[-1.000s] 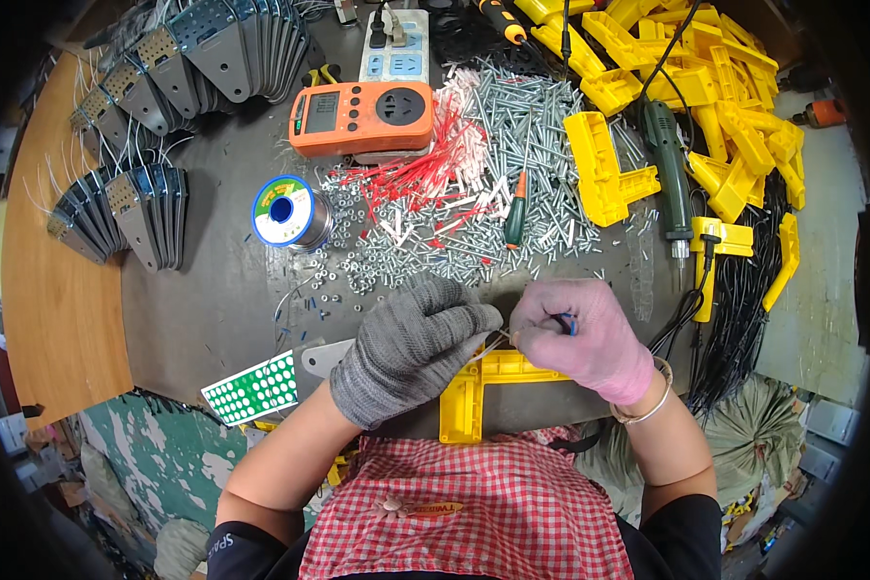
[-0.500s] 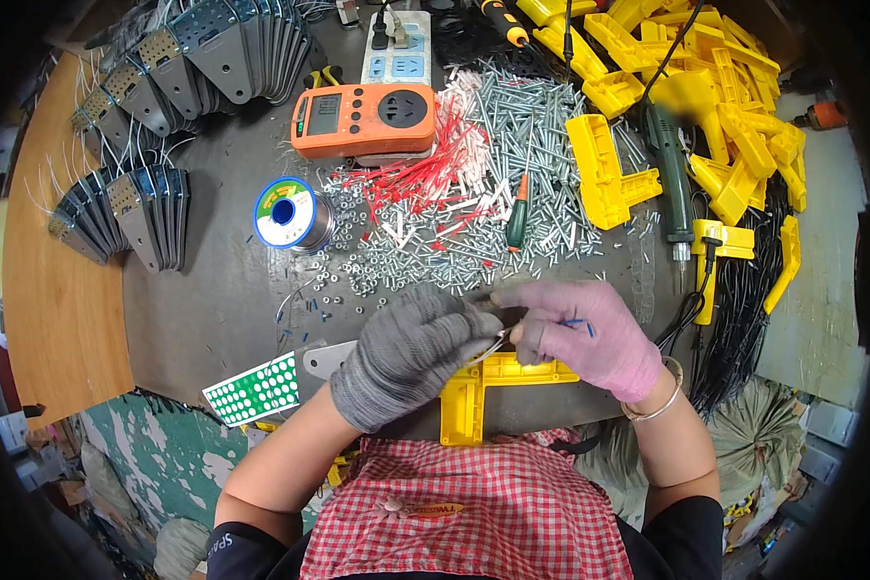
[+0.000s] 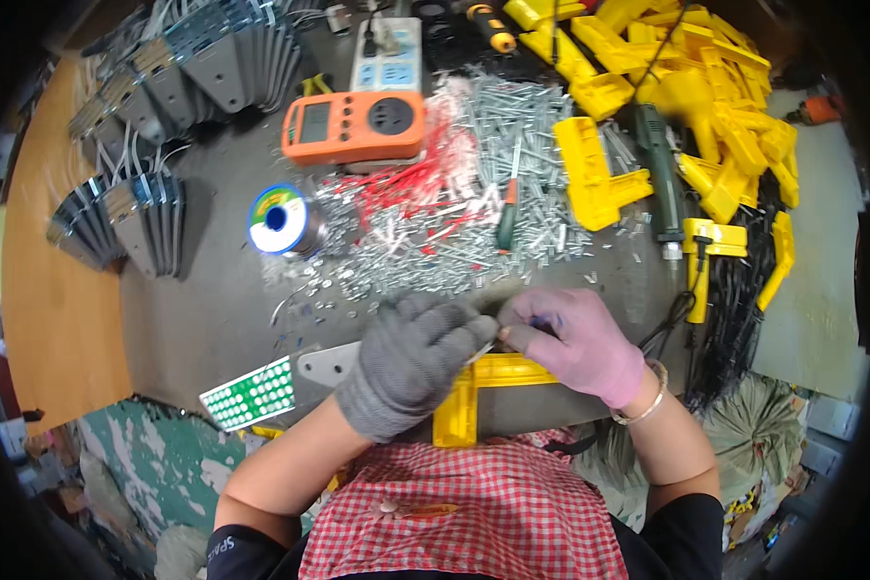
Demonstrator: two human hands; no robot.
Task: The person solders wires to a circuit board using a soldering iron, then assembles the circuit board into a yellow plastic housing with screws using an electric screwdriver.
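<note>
My left hand (image 3: 411,358), in a grey glove, is closed with its fingertips pinching a pale wire (image 3: 485,350). From under that hand a flat grey metal plate with holes (image 3: 327,363) reaches out to the left. My right hand (image 3: 580,343), in a pink glove, is closed too, its thumb and forefinger meeting the left fingertips at the wire. Small blue tubes (image 3: 549,321) show, blurred, tucked between the right fingers. Below both hands lies a yellow plastic handle half (image 3: 456,416), partly covered. What exactly the fingertips press together is hidden.
A solder spool (image 3: 282,220), an orange meter (image 3: 353,128), and a heap of screws (image 3: 517,116) with a screwdriver (image 3: 507,220) lie beyond my hands. A green power screwdriver (image 3: 659,174) and yellow housings (image 3: 735,126) are right. A green-and-white dotted panel (image 3: 249,394) meets the plate's left end.
My right hand has turned slightly and its fingers have curled in, so the blue tubes show less. Both hands stay together at the wire. The whole view has shifted a little.
</note>
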